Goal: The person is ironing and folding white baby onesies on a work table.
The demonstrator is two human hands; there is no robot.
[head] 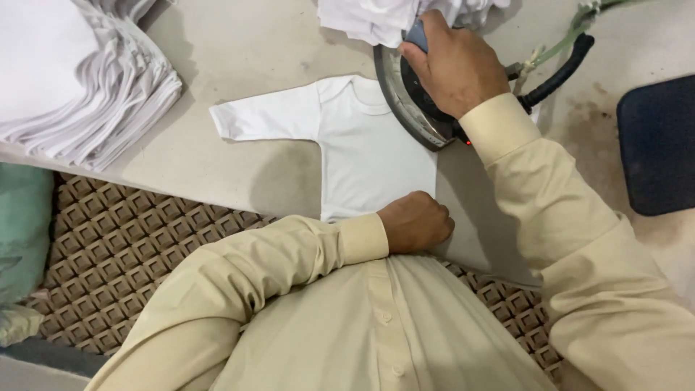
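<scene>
Right hand [452, 65], fingers wrapped around the handle of the steam iron [413, 101] at upper centre, presses it on the small white garment's [362, 145] right shoulder; left hand [414, 221], fisted, pins the hem at frame centre

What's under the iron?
The iron, gripped by the right hand, is tilted over the white baby shirt, at its shoulder. The sleeve beneath is covered, so it cannot be seen.

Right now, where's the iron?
Head view, upper right: the iron sits on the small white shirt's right shoulder, gripped by the right hand.
</scene>
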